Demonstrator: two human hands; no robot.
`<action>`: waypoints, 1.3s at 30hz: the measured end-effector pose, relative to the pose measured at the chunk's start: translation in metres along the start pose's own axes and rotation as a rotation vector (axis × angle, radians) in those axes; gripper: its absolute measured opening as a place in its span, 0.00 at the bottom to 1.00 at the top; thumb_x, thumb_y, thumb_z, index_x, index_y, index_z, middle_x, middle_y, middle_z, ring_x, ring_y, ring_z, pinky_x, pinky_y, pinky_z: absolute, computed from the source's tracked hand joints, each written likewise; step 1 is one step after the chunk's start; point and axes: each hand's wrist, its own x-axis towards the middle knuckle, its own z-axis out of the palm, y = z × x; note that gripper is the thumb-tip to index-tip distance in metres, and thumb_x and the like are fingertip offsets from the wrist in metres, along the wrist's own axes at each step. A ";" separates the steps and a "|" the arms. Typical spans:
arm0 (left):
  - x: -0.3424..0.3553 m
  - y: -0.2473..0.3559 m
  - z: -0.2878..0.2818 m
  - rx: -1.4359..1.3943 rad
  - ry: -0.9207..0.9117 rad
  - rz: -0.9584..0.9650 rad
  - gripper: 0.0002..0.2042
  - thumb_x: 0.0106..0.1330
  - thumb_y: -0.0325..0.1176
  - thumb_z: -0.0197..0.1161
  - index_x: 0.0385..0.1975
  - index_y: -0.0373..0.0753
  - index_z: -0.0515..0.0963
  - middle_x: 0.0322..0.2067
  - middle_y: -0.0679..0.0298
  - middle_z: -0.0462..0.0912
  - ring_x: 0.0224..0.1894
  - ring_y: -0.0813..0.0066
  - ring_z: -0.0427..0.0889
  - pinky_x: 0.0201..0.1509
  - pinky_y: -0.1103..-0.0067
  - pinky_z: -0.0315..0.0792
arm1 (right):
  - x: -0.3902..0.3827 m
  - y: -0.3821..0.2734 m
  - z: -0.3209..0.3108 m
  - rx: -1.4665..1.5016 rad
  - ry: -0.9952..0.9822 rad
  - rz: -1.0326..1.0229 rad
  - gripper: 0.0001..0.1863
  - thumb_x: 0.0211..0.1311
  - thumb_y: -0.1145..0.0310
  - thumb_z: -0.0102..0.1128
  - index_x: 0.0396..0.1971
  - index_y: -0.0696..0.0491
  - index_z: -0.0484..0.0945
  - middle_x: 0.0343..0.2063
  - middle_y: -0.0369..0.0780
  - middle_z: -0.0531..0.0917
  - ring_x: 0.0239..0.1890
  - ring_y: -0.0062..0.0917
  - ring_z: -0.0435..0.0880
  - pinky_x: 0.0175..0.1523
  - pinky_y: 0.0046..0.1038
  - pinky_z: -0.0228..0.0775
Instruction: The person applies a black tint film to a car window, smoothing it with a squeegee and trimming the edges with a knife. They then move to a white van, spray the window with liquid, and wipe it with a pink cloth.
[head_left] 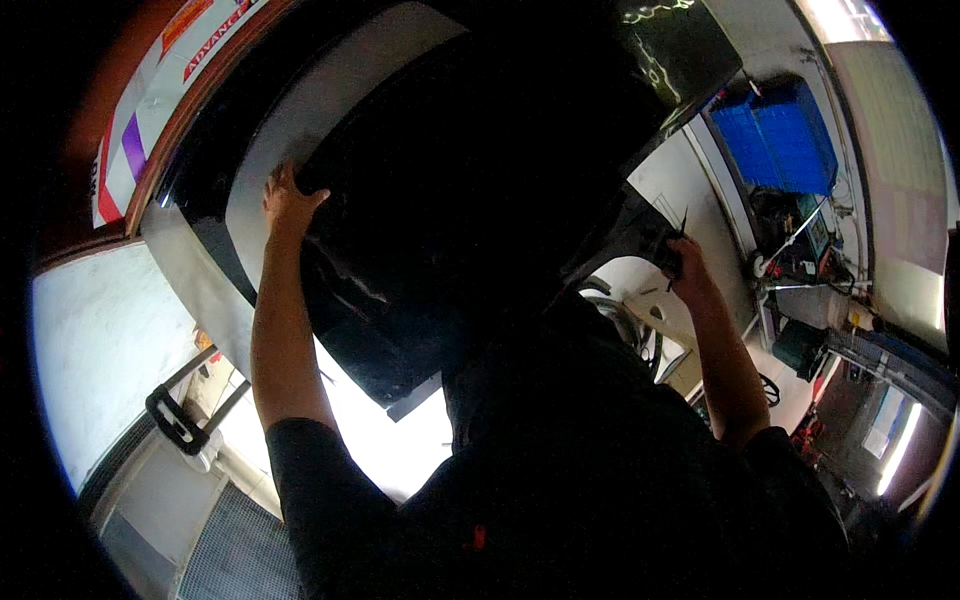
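A large glossy black panel (460, 170) with a curved grey band (355, 55) fills the middle of my view, much of it lost in shadow. My left hand (292, 203) lies on the band's inner edge, fingers and thumb spread. At the panel's right lower corner, my right hand (684, 262) has its fingers curled round something dark, with a thin pointed piece sticking up beside it; I cannot make out whether that is part of the panel or a separate item.
A poster board (140, 130) is at upper left, a black handle on metal rails (178, 418) below it. At right are a blue bin (775, 140), a cluttered trolley (805, 250) and a pale wall panel (885, 150). Black curved parts (640, 330) lie beyond my right arm.
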 end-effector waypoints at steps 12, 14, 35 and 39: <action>0.030 0.022 -0.020 0.032 -0.167 0.061 0.45 0.45 0.41 0.84 0.68 0.49 0.70 0.67 0.55 0.69 0.69 0.50 0.68 0.71 0.58 0.66 | 0.018 0.021 -0.037 -1.116 -0.158 -1.044 0.17 0.57 0.70 0.66 0.46 0.52 0.77 0.39 0.40 0.82 0.42 0.30 0.84 0.42 0.28 0.78; 0.041 0.035 -0.018 0.025 -0.161 0.053 0.43 0.47 0.42 0.83 0.67 0.50 0.71 0.67 0.55 0.69 0.69 0.51 0.68 0.71 0.59 0.67 | 0.023 0.026 -0.046 -1.144 -0.136 -1.012 0.15 0.58 0.66 0.65 0.45 0.51 0.78 0.35 0.37 0.82 0.39 0.28 0.85 0.40 0.28 0.79; 0.060 0.105 -0.006 0.090 -0.188 0.067 0.51 0.49 0.56 0.81 0.73 0.48 0.60 0.73 0.53 0.62 0.73 0.46 0.62 0.71 0.51 0.67 | 0.010 0.028 -0.035 -0.044 -0.059 -0.020 0.19 0.58 0.65 0.62 0.49 0.55 0.79 0.39 0.38 0.86 0.35 0.27 0.86 0.41 0.28 0.82; 0.057 0.106 -0.008 0.118 -0.191 0.042 0.52 0.48 0.56 0.81 0.73 0.48 0.60 0.72 0.54 0.62 0.73 0.47 0.62 0.71 0.51 0.66 | -0.006 0.009 -0.020 -0.030 -0.050 0.039 0.20 0.60 0.68 0.59 0.51 0.59 0.79 0.43 0.42 0.87 0.43 0.32 0.88 0.47 0.34 0.84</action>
